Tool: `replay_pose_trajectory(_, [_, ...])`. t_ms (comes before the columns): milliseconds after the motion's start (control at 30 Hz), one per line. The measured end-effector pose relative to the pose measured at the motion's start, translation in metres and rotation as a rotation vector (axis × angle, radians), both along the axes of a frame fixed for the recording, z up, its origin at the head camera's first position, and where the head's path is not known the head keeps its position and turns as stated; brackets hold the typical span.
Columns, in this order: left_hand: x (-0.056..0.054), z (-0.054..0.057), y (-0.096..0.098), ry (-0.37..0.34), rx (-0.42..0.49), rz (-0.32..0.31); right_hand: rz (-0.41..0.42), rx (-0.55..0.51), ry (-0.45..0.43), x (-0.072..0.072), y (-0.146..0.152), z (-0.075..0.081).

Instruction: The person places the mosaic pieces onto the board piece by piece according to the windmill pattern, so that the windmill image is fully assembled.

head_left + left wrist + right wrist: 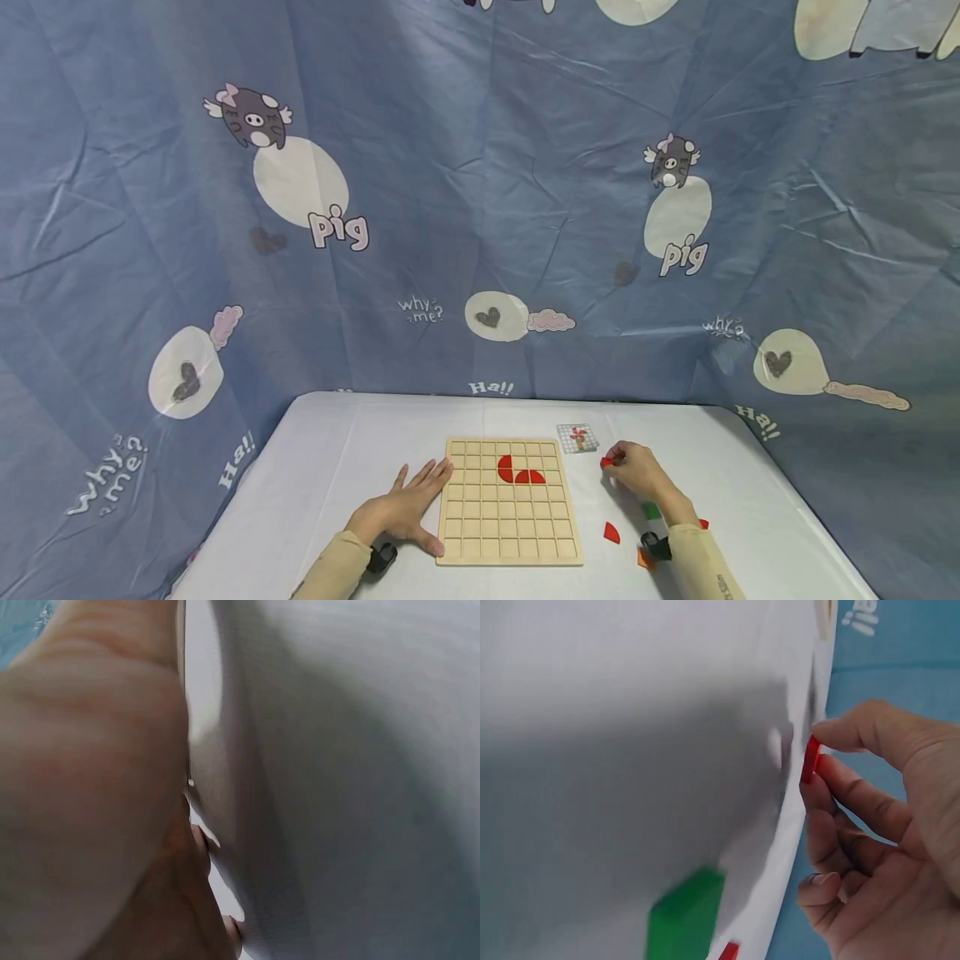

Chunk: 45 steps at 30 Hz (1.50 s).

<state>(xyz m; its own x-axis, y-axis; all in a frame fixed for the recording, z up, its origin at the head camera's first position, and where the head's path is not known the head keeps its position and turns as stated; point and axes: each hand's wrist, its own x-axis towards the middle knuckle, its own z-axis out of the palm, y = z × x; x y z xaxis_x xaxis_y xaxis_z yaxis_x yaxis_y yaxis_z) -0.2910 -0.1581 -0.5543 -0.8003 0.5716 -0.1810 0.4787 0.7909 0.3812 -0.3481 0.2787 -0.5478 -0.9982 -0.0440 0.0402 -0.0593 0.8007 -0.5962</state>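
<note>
My right hand (634, 469) pinches a small red tile (811, 759) between thumb and fingers, to the right of the board. My left hand (408, 507) lies with fingers spread along the left edge of a wooden grid board (483, 528), thumb at its lower corner. Several red quarter-round tiles (506, 476) sit in the board's upper cells. A small pattern card (577, 438), with a red figure on a grid, lies beyond the right hand, beside the board's upper right corner. In the left wrist view, the hand (90, 780) fills the left side, close to the white cloth.
A loose red quarter-round tile (612, 532) lies right of the board. Near the right forearm are a green piece (686, 915), an orange piece (645, 559) and another red piece (703, 524). A blue patterned curtain (465, 208) surrounds the white table (337, 442).
</note>
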Motion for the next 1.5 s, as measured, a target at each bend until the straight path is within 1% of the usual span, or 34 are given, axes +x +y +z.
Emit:
replay_pose_trajectory(200, [0.002, 0.001, 0.001, -0.005, 0.004, 0.004, 0.046, 0.001, 0.095, 0.004, -0.026, 0.004])
replay_pose_trajectory(367, [0.003, 0.002, 0.001, 0.0, 0.002, 0.0, 0.103, -0.03, 0.127, 0.01, -0.054, 0.007])
replay_pose_trajectory(433, [0.002, 0.002, 0.001, 0.001, 0.0, -0.002, 0.131, -0.044, 0.126, 0.013, -0.065, 0.008])
replay_pose_trajectory(633, [0.002, 0.001, 0.0, 0.0, 0.004, -0.007, 0.282, -0.065, 0.14, 0.025, -0.098, 0.01])
replay_pose_trajectory(733, [0.003, 0.002, 0.0, 0.005, 0.004, -0.013, 0.342, -0.065, 0.146, 0.031, -0.111, 0.009])
replay_pose_trajectory(800, [0.003, 0.002, 0.0, 0.007, 0.005, -0.016, 0.36, -0.062, 0.138, 0.034, -0.119, 0.009])
replay_pose_trajectory(933, [0.003, 0.002, -0.001, 0.01, 0.008, -0.015, 0.388, -0.055, 0.151, 0.038, -0.134, 0.009])
replay_pose_trajectory(1033, [0.003, 0.003, -0.001, 0.005, 0.006, -0.012, 0.407, -0.069, 0.136, 0.041, -0.144, 0.009])
replay_pose_trajectory(1167, [0.002, 0.003, -0.002, -0.002, -0.001, -0.008, 0.423, -0.063, 0.119, 0.044, -0.155, 0.008])
replay_pose_trajectory(1500, [0.003, 0.003, -0.001, -0.004, -0.006, -0.007, 0.469, -0.022, 0.115, 0.046, -0.177, 0.006])
